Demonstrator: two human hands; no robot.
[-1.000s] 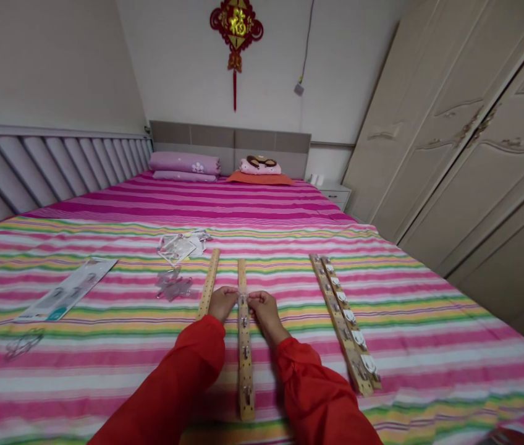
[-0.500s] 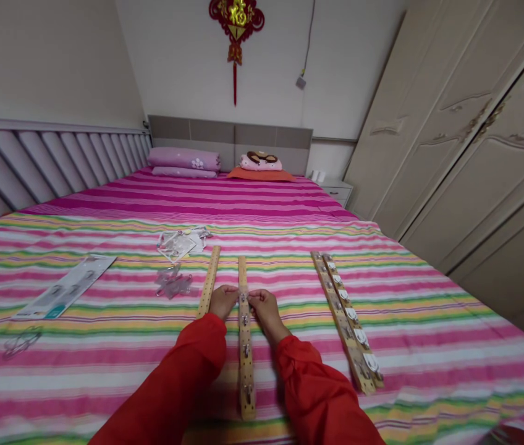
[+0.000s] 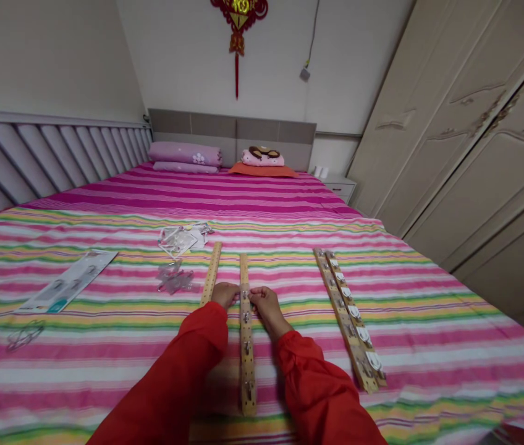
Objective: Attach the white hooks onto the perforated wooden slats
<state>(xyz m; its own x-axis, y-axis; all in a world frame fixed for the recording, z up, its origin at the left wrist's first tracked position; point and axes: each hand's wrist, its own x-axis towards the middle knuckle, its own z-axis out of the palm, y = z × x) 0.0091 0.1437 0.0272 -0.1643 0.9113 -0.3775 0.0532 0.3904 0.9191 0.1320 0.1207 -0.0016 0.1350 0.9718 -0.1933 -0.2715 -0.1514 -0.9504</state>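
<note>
A wooden strip with rows of holes lies lengthwise in front of me, with several clear-backed metal hooks along it. At its upper part my left hand and my right hand meet from either side, fingertips closed on the edges of a clear adhesive hook lying on the wood. The fingers partly cover its edges. Left of it lies a bare holed strip, its near end behind my left hand. Several loose clear hooks lie in a pile farther left.
Two more strips lie to the right, one with metal hooks, one with white hooks. Opened packaging lies beyond the loose hooks. A long hook package and a thin clear loop are at left on the striped bedspread.
The view has tilted slightly, shifting everything a little. Both hands stay at the same hook on the middle strip, with barely any movement of the fingers.
</note>
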